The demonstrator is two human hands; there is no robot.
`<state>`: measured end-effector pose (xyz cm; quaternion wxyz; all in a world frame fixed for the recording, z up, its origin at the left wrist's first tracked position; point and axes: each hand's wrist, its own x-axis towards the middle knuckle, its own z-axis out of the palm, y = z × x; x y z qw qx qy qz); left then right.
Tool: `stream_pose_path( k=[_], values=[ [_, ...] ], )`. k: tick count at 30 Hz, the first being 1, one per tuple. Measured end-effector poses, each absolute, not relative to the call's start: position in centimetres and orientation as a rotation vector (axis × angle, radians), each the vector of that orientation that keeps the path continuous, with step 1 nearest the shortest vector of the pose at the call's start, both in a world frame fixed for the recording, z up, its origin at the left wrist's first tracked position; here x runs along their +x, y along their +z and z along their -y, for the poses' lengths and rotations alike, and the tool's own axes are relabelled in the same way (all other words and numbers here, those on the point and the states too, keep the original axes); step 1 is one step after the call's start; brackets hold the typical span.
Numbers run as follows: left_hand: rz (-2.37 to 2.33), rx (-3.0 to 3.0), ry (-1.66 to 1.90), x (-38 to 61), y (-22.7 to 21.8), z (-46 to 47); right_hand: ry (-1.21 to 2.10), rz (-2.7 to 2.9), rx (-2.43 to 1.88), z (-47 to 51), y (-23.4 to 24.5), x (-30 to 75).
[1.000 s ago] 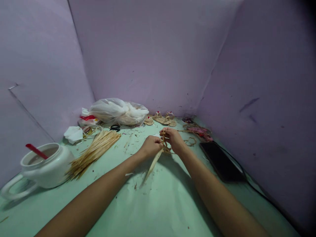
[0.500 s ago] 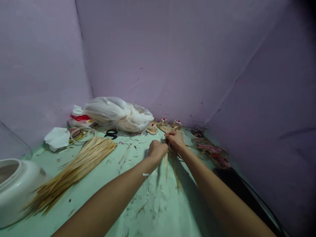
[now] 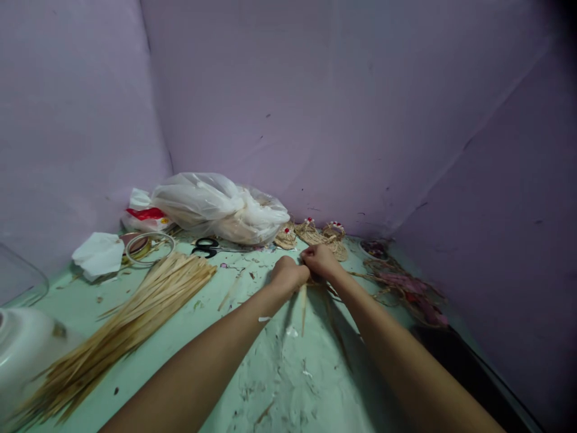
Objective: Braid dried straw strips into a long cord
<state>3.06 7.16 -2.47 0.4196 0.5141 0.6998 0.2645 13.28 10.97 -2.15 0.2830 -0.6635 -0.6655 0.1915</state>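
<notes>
My left hand [image 3: 291, 275] is closed around pale dried straw strips [image 3: 303, 310], whose ends hang below it over the green surface. Touching or nearly touching it, my right hand [image 3: 319, 261] is pinched, with fibre strands trailing beneath; the part between the fingers is hidden. Just beyond the hands sit small woven straw pieces [image 3: 336, 243] with red and white beads on top. To the left lies a large bundle of dried straw strips [image 3: 148, 313], fanned out toward me.
A knotted clear plastic bag [image 3: 216, 207] rests against the wall. Black-handled scissors [image 3: 206, 247] and rolls of tape [image 3: 149, 248] lie before it. A white container [image 3: 31, 349] stands at left. Tangled fibres and pink material [image 3: 410, 288] lie right, near a dark flat object [image 3: 469, 373].
My right hand has come down and in against my left, which stays closed on the straw. The whole view has shifted slightly.
</notes>
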Motion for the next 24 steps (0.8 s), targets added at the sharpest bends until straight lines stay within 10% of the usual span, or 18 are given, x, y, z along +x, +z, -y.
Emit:
stream_pose_path(
  k=[24],
  values=[
    [-1.65, 1.559, 0.482, 1.5, -1.6, -8.0, 0.067, 2.175, -1.873, -1.3, -1.4, 14.3]
  ],
)
